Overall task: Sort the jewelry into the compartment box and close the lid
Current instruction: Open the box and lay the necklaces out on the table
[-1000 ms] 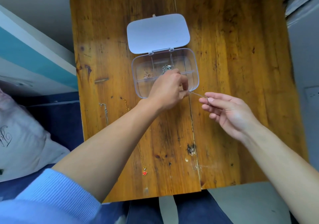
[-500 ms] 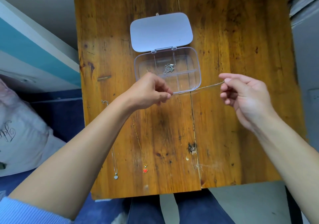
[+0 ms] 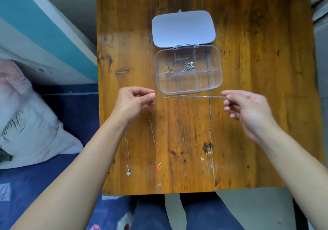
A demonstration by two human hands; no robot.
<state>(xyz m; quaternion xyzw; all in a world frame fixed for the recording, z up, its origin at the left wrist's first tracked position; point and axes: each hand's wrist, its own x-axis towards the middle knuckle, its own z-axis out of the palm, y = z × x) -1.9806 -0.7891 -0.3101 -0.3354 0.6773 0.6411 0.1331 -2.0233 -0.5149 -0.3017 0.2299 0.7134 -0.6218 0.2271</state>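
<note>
A clear compartment box (image 3: 217, 86) lies open on the wooden table (image 3: 257, 105), its white lid (image 3: 183, 28) folded back behind it. Two small chains, one coppery (image 3: 169, 69) and one silver (image 3: 188, 66), lie in its back compartments. A thin silver chain (image 3: 188, 97) is stretched taut just in front of the box. My left hand (image 3: 134, 102) pinches one end and my right hand (image 3: 246, 111) pinches the other. On the table below lie a silver necklace with a pale pendant (image 3: 128, 173) and a gold necklace with a red pendant (image 3: 159, 168).
A small dark metal bar (image 3: 122, 72) lies on the table left of the box. A pale pillow (image 3: 26, 123) rests on blue bedding at the left. The table's front edge (image 3: 159, 192) runs close to my legs.
Both hands have drawn apart, the left moving left and the right moving right, pulling the thin chain out straight in front of the box.
</note>
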